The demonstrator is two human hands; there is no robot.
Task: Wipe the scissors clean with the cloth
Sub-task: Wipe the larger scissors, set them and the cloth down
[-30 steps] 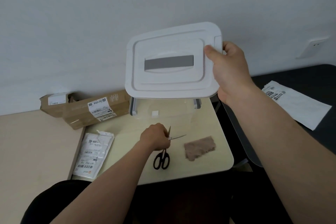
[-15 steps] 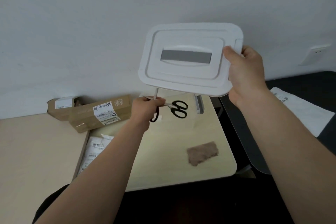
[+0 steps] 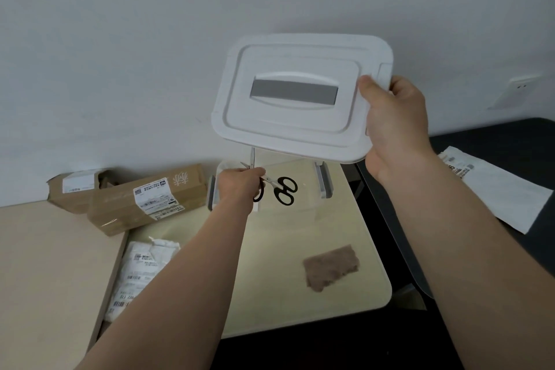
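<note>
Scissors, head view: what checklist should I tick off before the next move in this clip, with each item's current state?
1. Grip on scissors: ok, the left hand grips them at the blades, black handles free.
2. Blades closed: not ok, two tips splay above the fist.
3. Hand free for the cloth: not ok, the right hand holds the white lid raised.
4. Cloth reachable: ok, it lies alone on the table, untouched.
5. Blades out of the clear box: cannot tell.

White lid (image 3: 300,93), clear box (image 3: 303,200), long cardboard parcel (image 3: 150,198), torn white mailer (image 3: 141,267), wall socket (image 3: 519,90), beige table (image 3: 45,264)
</note>
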